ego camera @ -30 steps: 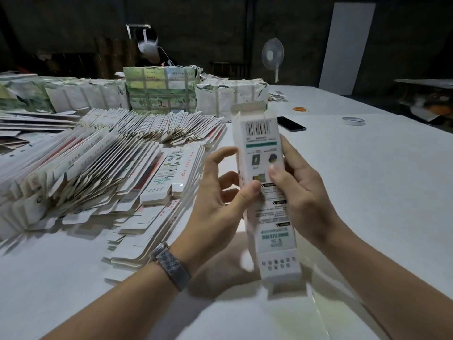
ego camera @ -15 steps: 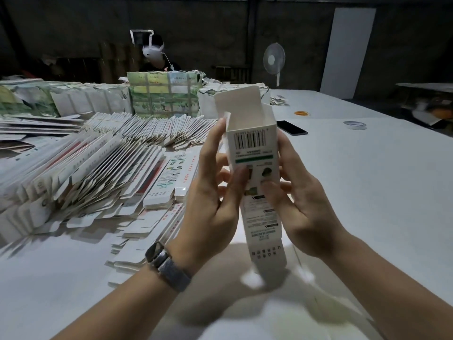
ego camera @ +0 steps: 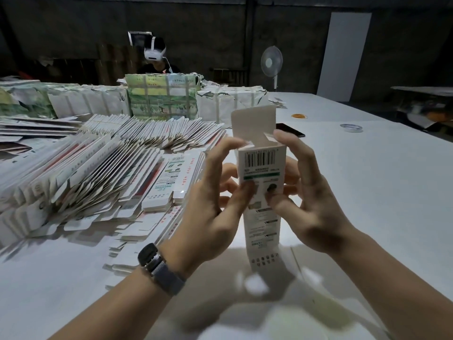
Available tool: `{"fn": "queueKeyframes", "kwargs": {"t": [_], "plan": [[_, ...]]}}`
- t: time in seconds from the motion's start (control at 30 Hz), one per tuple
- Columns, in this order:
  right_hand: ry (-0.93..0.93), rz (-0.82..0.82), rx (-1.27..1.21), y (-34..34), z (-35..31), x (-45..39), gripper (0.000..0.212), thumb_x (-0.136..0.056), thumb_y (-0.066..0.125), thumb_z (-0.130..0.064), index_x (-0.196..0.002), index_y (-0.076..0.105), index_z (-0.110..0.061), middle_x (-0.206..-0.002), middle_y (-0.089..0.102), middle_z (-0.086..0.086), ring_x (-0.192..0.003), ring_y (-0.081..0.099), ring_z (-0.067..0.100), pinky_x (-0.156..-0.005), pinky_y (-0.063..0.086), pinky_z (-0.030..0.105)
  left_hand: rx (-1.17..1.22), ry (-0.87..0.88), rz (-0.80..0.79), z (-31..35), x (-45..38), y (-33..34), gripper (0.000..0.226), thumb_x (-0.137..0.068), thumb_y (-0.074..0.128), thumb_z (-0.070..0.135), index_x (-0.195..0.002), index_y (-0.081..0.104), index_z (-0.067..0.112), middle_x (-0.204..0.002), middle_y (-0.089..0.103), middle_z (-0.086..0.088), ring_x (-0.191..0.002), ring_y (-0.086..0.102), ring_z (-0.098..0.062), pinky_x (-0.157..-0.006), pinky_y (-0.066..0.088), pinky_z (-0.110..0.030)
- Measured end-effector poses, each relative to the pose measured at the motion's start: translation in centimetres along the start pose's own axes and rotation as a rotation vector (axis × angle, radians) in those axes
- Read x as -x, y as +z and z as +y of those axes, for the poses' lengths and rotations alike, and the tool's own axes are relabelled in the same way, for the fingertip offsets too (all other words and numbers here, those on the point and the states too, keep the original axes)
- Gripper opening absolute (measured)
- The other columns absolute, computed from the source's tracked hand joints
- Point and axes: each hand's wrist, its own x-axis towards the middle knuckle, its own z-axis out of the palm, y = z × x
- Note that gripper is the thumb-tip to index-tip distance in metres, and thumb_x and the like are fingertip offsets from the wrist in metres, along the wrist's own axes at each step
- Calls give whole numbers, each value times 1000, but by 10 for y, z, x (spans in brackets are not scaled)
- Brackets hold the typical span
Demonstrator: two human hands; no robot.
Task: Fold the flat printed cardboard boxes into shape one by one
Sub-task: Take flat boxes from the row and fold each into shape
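Here a wide white worktop (ego camera: 367, 192) runs back toward a dark wall, where a standing fan (ego camera: 271, 62) and a leaning white panel (ego camera: 343, 52) stand. Flat printed blanks (ego camera: 98, 168) lie fanned in rows on its left side, with wrapped bundles (ego camera: 161, 96) behind them. The box (ego camera: 262, 192), tall and narrow, stands upright near the front edge, barcode facing the camera, top flap raised. The left hand (ego camera: 210, 207) and right hand (ego camera: 308, 204) grip its sides, forefingers pressing the small side flaps.
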Motion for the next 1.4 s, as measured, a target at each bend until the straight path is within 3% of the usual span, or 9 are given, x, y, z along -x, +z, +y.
{"fn": "queueKeyframes", "kwargs": {"t": [0.17,0.33,0.4,0.57,0.73,0.87,1.07,1.2,1.4], "plan": [[31,0,-52,2,3,2,61,-80,48,-18,-133,31,-43,-97,65,10,-78,63,33,-63,52,54,-4,-52,-23,1,4,3,42,-99,51,27,-134,35,42,-107,70,-9,-90,68,-42,-71,56,-63],[52,123,-34,5,-1,-1,30,-88,48,-28,-116,38,-34,-100,60,-28,-93,60,24,-67,52,54,-16,-77,-59,4,1,6,40,-98,51,31,-132,37,44,-110,67,-11,-93,66,-45,-69,54,-67],[42,186,1,6,-4,-2,27,-88,49,-31,-113,39,-33,-102,56,-33,-99,58,20,-73,51,53,-8,-77,-75,4,1,7,39,-99,51,31,-133,37,44,-112,67,-8,-95,66,-44,-70,54,-68],[7,279,13,5,-10,-6,22,-88,54,-30,-108,44,-27,-125,51,-34,-107,61,12,-78,54,48,11,-96,-82,2,0,8,45,-99,50,29,-139,35,43,-119,66,0,-99,63,-47,-79,53,-65],[-8,332,-28,4,-14,-7,18,-89,58,-29,-104,49,-35,-119,57,-34,-104,64,12,-77,55,48,52,-109,-90,1,0,8,47,-99,49,25,-141,34,40,-122,66,-3,-106,64,-42,-87,52,-64],[-49,345,-36,4,-14,-6,16,-89,60,-23,-103,52,-25,-121,57,-32,-105,64,9,-75,55,48,54,-107,-83,2,1,9,47,-98,49,26,-141,34,40,-122,67,-6,-106,65,-43,-88,52,-65],[-91,367,-113,4,-17,-7,35,-87,65,-14,-105,38,-27,-117,63,1,-102,63,32,-68,51,54,43,-94,-78,1,1,9,46,-99,48,27,-137,36,49,-123,68,-5,-110,67,-32,-89,53,-62],[-83,348,-97,3,-17,-8,44,-88,67,-8,-117,42,-27,-116,66,-1,-97,64,26,-67,53,50,73,-92,-77,0,2,9,47,-99,49,27,-137,35,51,-124,67,-10,-109,65,-40,-85,54,-65],[-80,343,-33,3,-13,-6,22,-92,65,-12,-109,60,-24,-117,65,-6,-102,62,19,-70,54,46,69,-94,-59,2,2,11,46,-99,51,32,-136,32,52,-123,65,-13,-103,65,-45,-74,56,-66]]}}
